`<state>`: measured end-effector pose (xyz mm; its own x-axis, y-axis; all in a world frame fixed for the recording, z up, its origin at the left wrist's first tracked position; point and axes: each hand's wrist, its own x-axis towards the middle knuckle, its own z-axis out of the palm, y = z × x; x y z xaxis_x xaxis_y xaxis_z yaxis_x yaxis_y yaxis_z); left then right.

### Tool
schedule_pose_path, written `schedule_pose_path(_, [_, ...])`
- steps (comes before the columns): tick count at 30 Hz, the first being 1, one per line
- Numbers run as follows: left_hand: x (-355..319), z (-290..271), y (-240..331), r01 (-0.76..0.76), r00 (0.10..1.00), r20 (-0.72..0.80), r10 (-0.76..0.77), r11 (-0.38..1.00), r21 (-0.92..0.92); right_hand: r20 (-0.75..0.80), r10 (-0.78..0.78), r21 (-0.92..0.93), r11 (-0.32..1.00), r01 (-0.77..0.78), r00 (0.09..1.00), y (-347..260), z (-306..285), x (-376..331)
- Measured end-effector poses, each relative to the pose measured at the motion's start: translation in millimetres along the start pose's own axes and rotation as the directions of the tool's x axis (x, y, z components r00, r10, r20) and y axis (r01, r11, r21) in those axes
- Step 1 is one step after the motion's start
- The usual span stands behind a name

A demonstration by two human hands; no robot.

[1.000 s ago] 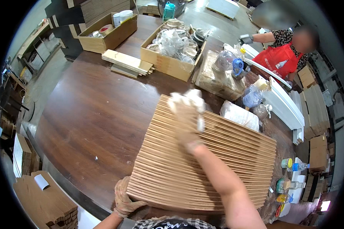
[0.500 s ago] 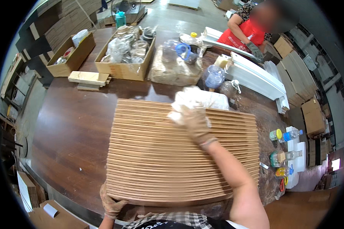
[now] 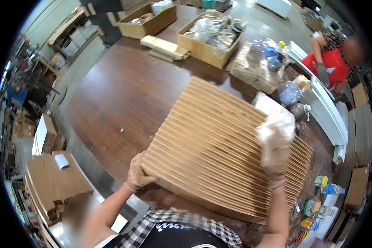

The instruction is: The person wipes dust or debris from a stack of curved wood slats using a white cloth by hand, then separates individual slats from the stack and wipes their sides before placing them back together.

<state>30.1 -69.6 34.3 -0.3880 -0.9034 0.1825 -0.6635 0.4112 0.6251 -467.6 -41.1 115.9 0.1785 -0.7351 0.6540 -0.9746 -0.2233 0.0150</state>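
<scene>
Brown table [image 3: 111,99] under the ribbed wood [image 3: 202,136] | our left hand [image 3: 137,172] grips the wood's left corner | our right hand [image 3: 277,156] clutches a white cloth [image 3: 269,131] on its right part | we seem to be wiping | next stroke likely needs steady wood

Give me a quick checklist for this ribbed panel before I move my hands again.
1. Left hand at the ribbed panel's near left corner: ok.
2. White cloth in the right hand, over the ribs: ok.
3. White bundle apart from the panel's far edge: cannot tell, they overlap in view.
4. Bottles apart from the panel: ok, beyond its right end.
5. Grooves free of dust: cannot tell, too fine to see.
</scene>
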Motion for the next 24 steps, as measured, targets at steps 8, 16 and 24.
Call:
schedule_pose_path(8, [11,-10,12,0.035,0.996,0.087,-0.023,0.99,-0.139,0.318,0.44,-0.129,0.898,-0.421,0.84,-45,-32,-79])
schedule_pose_path(16, [6,-4,0,0.001,0.996,0.089,0.014,0.985,-0.172,0.264,0.218,0.0,0.974,-0.226,0.94,-152,89,2])
schedule_pose_path(24, [7,7,-11,-0.097,0.995,0.003,0.099,0.981,-0.169,0.46,0.045,0.886,-0.086,-0.455,0.887,-296,152,161])
